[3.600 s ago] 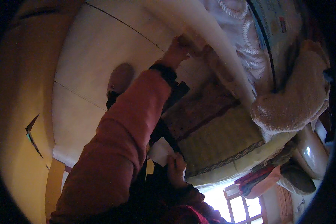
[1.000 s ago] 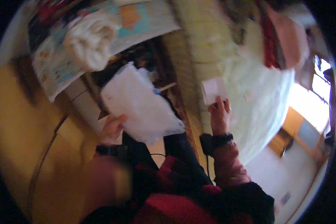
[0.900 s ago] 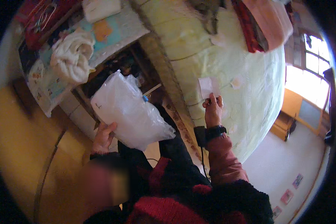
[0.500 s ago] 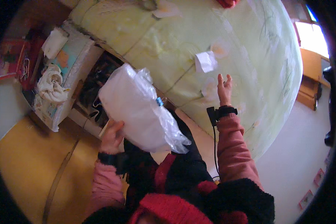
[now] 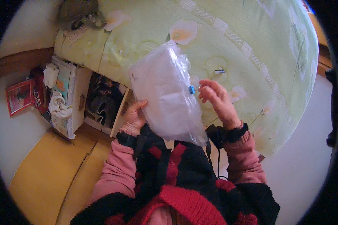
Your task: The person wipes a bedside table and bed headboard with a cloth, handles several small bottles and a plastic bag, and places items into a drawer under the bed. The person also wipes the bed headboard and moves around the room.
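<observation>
Gripping the lower-left edge of a clear plastic bag point(image 5: 167, 93), the left hand point(image 5: 134, 117) keeps its thumb on top; the bag is above the lap. The right hand point(image 5: 218, 103) has bent, narrowly spaced fingers beside the blue clip point(image 5: 192, 89); contact cannot be told. The bag, containing flat white contents point(image 5: 152, 80), looks light, pliable and slippery, best held by its fuller edge. An open drawer point(image 5: 121, 111) contains dark items point(image 5: 102, 105).

You get soft, moderate light | plastic bag point(image 5: 163, 92) glints at you | drawer point(image 5: 119, 117) interior shadowed | fisheye corners black, edges bowed
</observation>
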